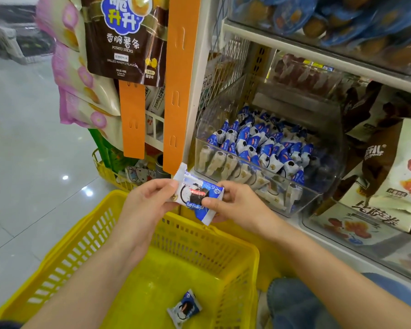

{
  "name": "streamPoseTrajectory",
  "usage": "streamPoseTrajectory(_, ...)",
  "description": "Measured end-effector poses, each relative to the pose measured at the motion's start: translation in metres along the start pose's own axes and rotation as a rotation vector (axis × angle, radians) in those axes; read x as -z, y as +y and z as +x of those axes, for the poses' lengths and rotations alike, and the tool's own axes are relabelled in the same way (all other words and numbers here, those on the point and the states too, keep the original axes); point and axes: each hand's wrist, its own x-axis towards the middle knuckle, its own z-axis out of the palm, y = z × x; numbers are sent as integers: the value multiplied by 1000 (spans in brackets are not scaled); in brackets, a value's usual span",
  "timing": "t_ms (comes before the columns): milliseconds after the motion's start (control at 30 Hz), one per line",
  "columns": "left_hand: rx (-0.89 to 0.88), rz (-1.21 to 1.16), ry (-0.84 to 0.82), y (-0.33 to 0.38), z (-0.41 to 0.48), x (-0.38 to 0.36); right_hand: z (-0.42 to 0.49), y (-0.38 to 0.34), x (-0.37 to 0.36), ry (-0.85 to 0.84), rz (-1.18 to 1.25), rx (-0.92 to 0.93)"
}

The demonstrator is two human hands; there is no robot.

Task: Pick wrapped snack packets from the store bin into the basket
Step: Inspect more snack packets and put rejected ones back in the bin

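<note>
Head view: left hand (pixel 145 202) and right hand (pixel 236 202) pinch one packet (pixel 197 195) while second packet (pixel 184 310) lies in basket (pixel 86 236).

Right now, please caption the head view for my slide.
Left hand, right hand hold snack packet over yellow basket; second packet inside.

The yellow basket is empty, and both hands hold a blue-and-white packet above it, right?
Not empty: the head view shows one wrapped packet lying on the floor of the yellow basket. The left hand and right hand do hold a blue-and-white packet above it.
</note>
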Motion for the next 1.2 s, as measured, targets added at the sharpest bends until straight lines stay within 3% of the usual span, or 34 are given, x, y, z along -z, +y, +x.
streamPoseTrajectory(133, -177, 312, 85, -6, 3, -1, -1, 8, -4, 94, -333, 138)
streamPoseTrajectory(367, -577, 729, 27, -12, -1, -1, -1, 14, -12, 227, -495, 284)
streamPoseTrajectory(500, -667, 874, -70, -15, -4, -1, -2, 9, -13, 172, -429, 298)
streamPoseTrajectory(600, -609, 785, -47, -15, -4, -4, -1, 6, -16, 130, -254, 264)
streamPoseTrajectory(733, -345, 543, -42, -11, 0, -7, 0, 4, -17, 113, -7, 172)
streamPoseTrajectory(800, -270, 489, -71, -10, 0, -6, 0, 5, -17, 138, -56, 208)
streamPoseTrajectory(933, -113, 322, -115, -9, -2, -7, -2, 10, -16, 272, -480, 469)
streamPoseTrajectory(1000, -59, 270, -117, -9, -2, -8, -2, 11, -15, 300, -577, 534)
streamPoseTrajectory(1100, 3, 215, -145, -8, -1, -9, -1, 12, -15, 316, -479, 500)
streamPoseTrajectory(1200, 86, 238, -184, -9, -2, -9, 3, 11, -10, 391, -198, 309)
